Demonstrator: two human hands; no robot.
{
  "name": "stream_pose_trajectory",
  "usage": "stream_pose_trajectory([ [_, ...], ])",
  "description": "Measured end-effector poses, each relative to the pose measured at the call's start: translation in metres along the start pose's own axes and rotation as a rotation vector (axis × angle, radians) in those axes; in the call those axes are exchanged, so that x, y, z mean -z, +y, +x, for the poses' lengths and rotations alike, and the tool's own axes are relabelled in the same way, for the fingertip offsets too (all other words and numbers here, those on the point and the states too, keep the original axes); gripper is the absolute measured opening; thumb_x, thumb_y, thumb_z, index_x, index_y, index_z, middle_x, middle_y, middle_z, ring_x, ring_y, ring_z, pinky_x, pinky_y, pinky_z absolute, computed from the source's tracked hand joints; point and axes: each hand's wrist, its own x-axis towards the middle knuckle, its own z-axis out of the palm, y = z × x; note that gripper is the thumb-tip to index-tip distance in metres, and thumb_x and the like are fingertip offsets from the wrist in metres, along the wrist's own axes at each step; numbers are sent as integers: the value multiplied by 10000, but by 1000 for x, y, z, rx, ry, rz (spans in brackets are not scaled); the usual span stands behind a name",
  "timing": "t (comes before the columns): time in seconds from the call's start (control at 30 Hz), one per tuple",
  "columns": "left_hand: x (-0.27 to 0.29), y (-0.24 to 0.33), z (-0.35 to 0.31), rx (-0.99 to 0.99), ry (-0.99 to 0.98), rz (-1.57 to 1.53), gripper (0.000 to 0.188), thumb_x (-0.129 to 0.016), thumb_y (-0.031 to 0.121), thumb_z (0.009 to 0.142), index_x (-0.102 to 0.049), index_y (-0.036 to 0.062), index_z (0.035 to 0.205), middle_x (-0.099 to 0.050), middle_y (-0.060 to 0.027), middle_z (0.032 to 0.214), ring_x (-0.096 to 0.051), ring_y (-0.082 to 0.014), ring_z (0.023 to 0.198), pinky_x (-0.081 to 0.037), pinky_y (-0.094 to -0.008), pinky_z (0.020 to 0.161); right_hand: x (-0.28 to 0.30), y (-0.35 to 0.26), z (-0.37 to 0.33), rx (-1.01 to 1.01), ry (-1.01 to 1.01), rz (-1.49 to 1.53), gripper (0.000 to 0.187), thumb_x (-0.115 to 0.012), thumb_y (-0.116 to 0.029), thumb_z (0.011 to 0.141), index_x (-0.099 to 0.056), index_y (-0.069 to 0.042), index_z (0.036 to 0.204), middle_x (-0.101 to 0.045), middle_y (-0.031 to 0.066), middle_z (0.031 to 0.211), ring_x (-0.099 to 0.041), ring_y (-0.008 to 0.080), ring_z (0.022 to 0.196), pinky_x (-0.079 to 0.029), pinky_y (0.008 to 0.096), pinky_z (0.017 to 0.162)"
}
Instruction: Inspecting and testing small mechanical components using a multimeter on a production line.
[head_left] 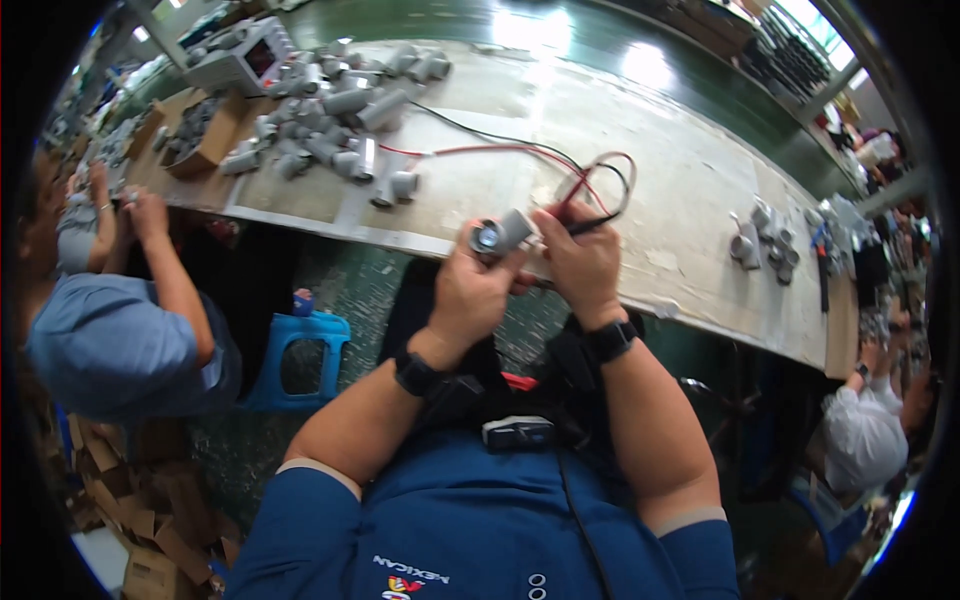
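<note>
Just over the table's near edge, my left hand [468, 292] is closed round a grey cylindrical part [514, 231] with a shiny, lens-like round end. Beside it, my right hand [583, 262] pinches test probes [592, 222], their tips close to the part's other end. Whether the tips touch it I cannot tell. From the probes a red lead [480, 149] and a black lead [455, 122] loop across the table toward a heap of similar grey cylindrical parts [330, 115] at the far left.
The pale worktable [690, 180] stretches to the right, where a small group of grey parts [768, 238] stands. A cardboard box [226, 138] holds more parts at left. Co-workers sit at left [125, 340] and right [865, 435]. A blue stool [335, 328] stands on the floor.
</note>
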Motion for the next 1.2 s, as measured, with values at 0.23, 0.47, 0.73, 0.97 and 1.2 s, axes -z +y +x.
stream_pose_trajectory([
  [0.23,0,3,-1,31,-17,23,215,-643,62,1006,-510,70,1174,-663,-55,947,-689,-127,733,-585,-270,623,2,-9,-5,-85,-26,83,151,-782,-172,918,-730,-31,908,-670,14,692,-602,88,576,-471,269,532],
  [0.47,4,3,7,-14,-41,73,230,-655,72,1000,-509,72,1178,-654,-44,933,-657,-106,694,-556,-253,595,-1,-4,-2,-98,-47,99,161,-774,-166,932,-724,-14,932,-686,19,729,-614,95,590,-482,257,536],
  [0.73,69,66,22,-214,453,295,320,-721,163,975,-514,23,1176,-627,-34,902,-595,-93,621,-497,-260,539,30,-1,-5,-196,81,415,90,-693,-107,986,-676,-22,1008,-690,60,790,-647,134,642,-526,266,557],
  [0.97,305,88,84,0,539,649,358,-705,297,978,-543,58,1189,-624,-32,861,-575,-105,603,-477,-255,466,31,-15,6,-245,-119,300,132,-738,-139,948,-704,-14,921,-670,20,727,-613,84,590,-499,244,523],
  [1.2,315,102,124,-193,811,1394,528,-724,287,955,-557,-1,1365,-650,-147,1117,-633,-180,836,-568,-329,712,128,-14,6,-412,-302,158,163,-756,-154,926,-703,-14,860,-644,13,679,-585,80,548,-484,256,492],
])
